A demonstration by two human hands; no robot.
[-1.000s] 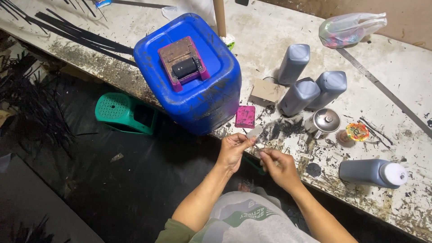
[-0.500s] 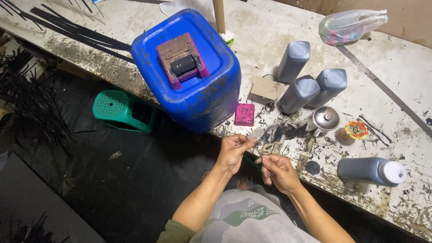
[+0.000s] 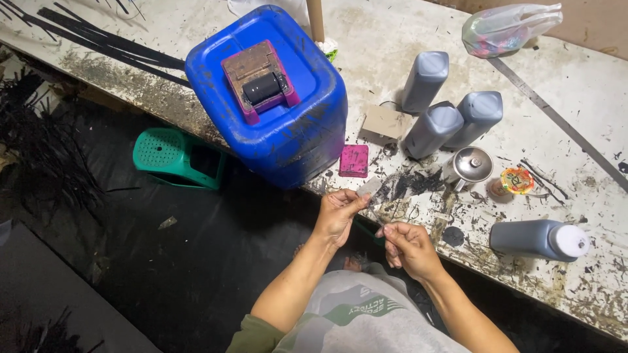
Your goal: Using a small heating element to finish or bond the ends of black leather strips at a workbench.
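— What do our hands hold?
— Our left hand (image 3: pixel 337 212) pinches a small pale strip (image 3: pixel 370 188); our right hand (image 3: pixel 407 246) is closed on something too thin to make out.
— Where's the strip?
— At the surface (image 3: pixel 392 39) edge, the blue jerrycan (image 3: pixel 268 98) at ten o'clock, pink block (image 3: pixel 354 161) at twelve.

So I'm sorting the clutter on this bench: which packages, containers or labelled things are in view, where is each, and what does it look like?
Blue jerrycan: bench's near-left edge, boxy, ink-smeared.
Three grey bottles: upright, right of the jerrycan, flat-capped.
Fourth grey bottle: lying on its side far right, white cap.
Clear plastic bag: top right, crumpled, coloured contents.
Round label: by the metal funnel, yellow and red.
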